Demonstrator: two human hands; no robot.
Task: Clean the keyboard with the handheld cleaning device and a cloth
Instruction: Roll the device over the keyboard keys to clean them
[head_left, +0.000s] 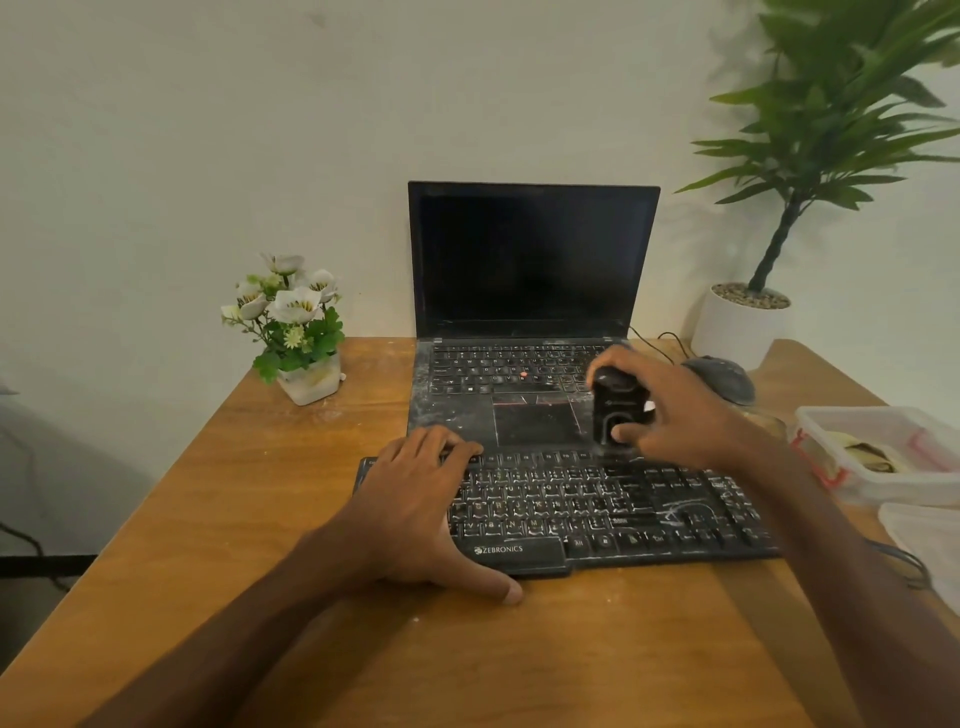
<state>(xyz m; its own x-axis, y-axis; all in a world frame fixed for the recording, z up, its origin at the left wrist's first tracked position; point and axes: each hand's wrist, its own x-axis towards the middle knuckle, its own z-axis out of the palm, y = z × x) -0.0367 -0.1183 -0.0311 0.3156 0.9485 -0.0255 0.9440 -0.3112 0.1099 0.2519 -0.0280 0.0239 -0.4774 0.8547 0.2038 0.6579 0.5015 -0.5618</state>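
A black keyboard (613, 509), dusted with white powder, lies on the wooden desk in front of an open laptop. My left hand (415, 499) lies flat on the keyboard's left end, fingers straight, thumb on the desk by its front edge. My right hand (670, 410) grips a small black handheld cleaning device (615, 410) upright, its lower end on the keyboard's top key row. A whitish cloth (924, 540) shows at the right edge.
The dusty black laptop (530, 291) stands open against the wall. A small flower pot (301, 332) sits at the back left. A black mouse (722, 376), a white potted plant (743, 322) and a clear plastic container (878, 452) are on the right.
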